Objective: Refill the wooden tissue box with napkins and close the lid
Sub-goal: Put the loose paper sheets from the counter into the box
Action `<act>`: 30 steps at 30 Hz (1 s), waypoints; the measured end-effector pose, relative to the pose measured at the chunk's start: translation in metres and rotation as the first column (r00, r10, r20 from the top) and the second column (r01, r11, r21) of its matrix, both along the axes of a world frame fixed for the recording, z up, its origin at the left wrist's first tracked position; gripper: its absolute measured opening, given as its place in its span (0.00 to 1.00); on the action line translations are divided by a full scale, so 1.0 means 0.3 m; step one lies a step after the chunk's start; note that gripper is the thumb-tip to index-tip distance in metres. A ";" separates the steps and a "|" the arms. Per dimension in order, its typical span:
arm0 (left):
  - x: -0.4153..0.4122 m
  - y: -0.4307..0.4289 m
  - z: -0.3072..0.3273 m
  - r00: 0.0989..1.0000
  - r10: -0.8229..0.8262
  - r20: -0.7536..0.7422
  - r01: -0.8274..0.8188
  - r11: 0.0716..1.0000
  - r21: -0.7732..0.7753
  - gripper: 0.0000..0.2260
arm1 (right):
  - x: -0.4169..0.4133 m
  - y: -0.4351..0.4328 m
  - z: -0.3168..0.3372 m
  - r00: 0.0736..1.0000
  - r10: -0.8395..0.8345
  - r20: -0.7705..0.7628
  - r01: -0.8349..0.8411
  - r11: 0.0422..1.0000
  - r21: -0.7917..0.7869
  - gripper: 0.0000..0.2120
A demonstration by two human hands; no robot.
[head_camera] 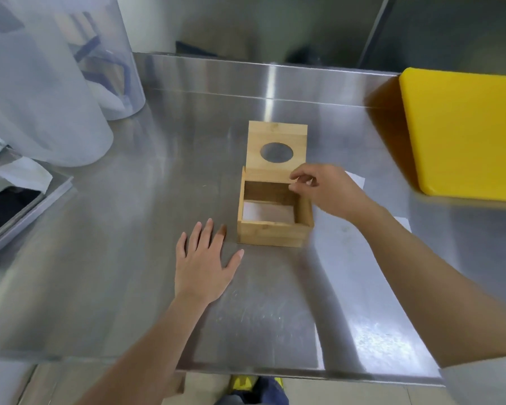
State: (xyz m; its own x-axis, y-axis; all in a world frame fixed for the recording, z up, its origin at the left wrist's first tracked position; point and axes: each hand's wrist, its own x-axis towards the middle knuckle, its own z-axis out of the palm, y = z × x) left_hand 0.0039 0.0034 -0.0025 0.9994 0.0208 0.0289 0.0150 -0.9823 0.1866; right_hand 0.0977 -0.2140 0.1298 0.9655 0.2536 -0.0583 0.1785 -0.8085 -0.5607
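Two bare hands of mine are over the steel table [146,217]: my left hand [205,264] lies flat with fingers spread wide, just left of the wooden tissue box [272,229], holding nothing. My right hand [324,191] hovers at the box's upper right corner, fingers curled loosely, empty. The box sits mid-frame, its lid [276,141] standing open behind, with a white napkin [263,213] at the bottom. A yellow cutting board [468,135] lies at upper right.
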 end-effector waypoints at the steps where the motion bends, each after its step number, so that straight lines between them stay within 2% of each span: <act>1: -0.001 0.000 0.002 1.000 0.001 0.004 -0.001 1.000 -0.002 0.33 | -0.008 -0.033 -0.005 0.998 -0.057 0.008 0.056 0.998 0.039 0.11; 5: -0.002 0.001 0.000 1.000 0.000 0.001 0.000 1.000 0.017 0.33 | -0.049 -0.168 -0.064 0.956 -0.293 0.018 0.289 0.951 0.111 0.10; 8: -0.001 0.001 -0.002 1.000 0.005 -0.009 -0.005 1.000 0.007 0.30 | -0.095 -0.267 -0.124 0.882 -0.470 -0.030 0.470 0.874 0.125 0.11; 14: -0.005 0.000 0.003 1.000 0.002 0.000 -0.002 1.000 0.001 0.29 | -0.173 -0.407 -0.230 0.677 -0.735 -0.043 0.735 0.678 -0.016 0.15; 18: -0.004 0.002 0.003 1.000 0.002 0.007 -0.002 1.000 0.005 0.28 | -0.203 -0.441 -0.254 0.587 -0.807 -0.069 0.796 0.590 -0.135 0.19; 25: -0.001 0.008 0.004 1.000 -0.007 0.004 0.007 1.000 0.009 0.30 | -0.197 -0.473 -0.279 0.453 -0.858 -0.242 0.871 0.483 -0.083 0.27; 30: -0.001 0.009 0.003 1.000 -0.007 -0.002 0.007 1.000 0.022 0.31 | -0.185 -0.481 -0.249 0.460 -0.829 -0.319 0.869 0.493 -0.028 0.24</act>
